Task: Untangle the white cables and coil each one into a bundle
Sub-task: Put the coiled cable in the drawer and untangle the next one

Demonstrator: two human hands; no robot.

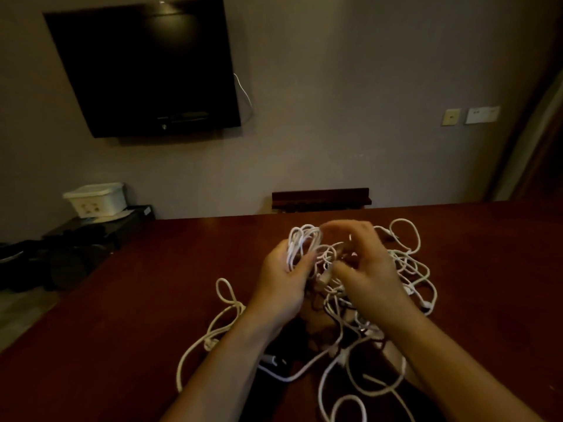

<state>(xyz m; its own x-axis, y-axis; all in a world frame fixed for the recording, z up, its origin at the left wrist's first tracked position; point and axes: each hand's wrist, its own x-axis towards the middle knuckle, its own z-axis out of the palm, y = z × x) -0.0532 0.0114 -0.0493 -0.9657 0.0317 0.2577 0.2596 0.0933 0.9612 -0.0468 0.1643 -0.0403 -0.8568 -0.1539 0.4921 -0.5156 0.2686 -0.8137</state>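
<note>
A tangle of white cables [408, 269] lies on the dark red-brown table [152, 300], spreading from the middle toward the near edge. My left hand [281, 284] is closed around a coil of white cable loops [303, 242] held upright above the table. My right hand [365, 269] is just to the right of it, fingers pinching a strand that runs from the coil into the tangle; the fingers are blurred. More loose loops [227, 306] trail to the left of my left forearm and down between my arms.
The back of a dark chair [320, 197] stands at the table's far edge. A wall-mounted TV [146, 68] hangs at upper left. A white box [96, 197] sits on a low dark stand at far left. Wall sockets [481, 114] are on the right.
</note>
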